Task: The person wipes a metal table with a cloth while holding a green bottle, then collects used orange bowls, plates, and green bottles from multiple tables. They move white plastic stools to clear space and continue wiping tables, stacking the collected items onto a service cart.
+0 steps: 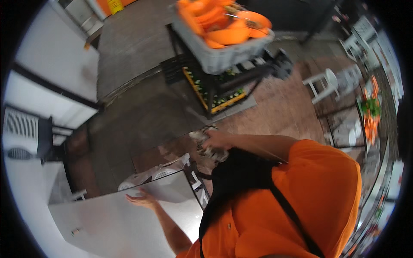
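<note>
My left hand (144,199) is at the edge of a pale grey tabletop (103,219), its fingers stretched out and holding nothing. Whether it touches the surface I cannot tell. In front of the black apron, past the table's corner, my right hand (218,140) is closed on a crumpled, stained cloth (211,151), blurred, with parts hanging below the fingers. A small item (75,232), too small to name, lies on the tabletop's left part.
A grey tub (219,58) piled with orange dishes (230,34) stands on a dark cart (211,92) ahead. White stools (320,86) are at the right. White chairs (165,172) sit against the table's far edge. A black chair (41,133) is on the left.
</note>
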Tool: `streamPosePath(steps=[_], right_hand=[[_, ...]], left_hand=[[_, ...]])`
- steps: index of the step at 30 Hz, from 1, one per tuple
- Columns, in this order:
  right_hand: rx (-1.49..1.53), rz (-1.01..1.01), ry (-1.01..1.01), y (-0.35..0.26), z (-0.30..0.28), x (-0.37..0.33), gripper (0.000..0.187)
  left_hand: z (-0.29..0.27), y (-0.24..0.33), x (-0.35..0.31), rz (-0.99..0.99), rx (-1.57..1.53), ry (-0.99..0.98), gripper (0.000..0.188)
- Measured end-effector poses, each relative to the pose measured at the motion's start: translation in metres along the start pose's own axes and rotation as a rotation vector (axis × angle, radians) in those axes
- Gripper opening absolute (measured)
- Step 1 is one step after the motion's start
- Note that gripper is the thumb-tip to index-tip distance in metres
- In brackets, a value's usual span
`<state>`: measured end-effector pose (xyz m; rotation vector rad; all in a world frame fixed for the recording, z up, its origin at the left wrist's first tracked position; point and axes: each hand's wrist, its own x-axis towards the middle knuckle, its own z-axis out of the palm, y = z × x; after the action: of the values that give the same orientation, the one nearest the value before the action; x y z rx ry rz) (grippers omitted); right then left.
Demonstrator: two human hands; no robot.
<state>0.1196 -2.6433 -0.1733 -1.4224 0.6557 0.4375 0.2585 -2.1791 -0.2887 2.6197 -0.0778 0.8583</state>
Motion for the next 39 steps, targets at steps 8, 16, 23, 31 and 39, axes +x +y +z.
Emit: streamPosePath(steps=[8,16,23,31,39], right_hand=[[0.900,-0.301,0.294,0.021,-0.271,-0.194,0.035],[0.679,-0.415,0.331,-0.049,-0.308,-0.081,0.056],[-1.348,-0.481,0.590,0.006,-0.443,-0.081,0.056],[-1.191,-0.472,0.390,-0.042,-0.389,-0.102,0.078],[-1.295,-0.421,0.257,-0.061,-0.329,-0.054,0.084]], left_hand=[[-0.025,0.426,-0.041,0.451,-0.698,-0.335,0.072],[0.011,0.666,-0.056,0.765,-0.782,-0.407,0.073],[0.047,0.672,-0.046,0.954,-0.131,-0.731,0.050],[0.012,0.688,-0.030,0.999,-0.449,-0.718,0.077],[0.037,0.775,0.042,1.032,-0.069,-0.346,0.108]])
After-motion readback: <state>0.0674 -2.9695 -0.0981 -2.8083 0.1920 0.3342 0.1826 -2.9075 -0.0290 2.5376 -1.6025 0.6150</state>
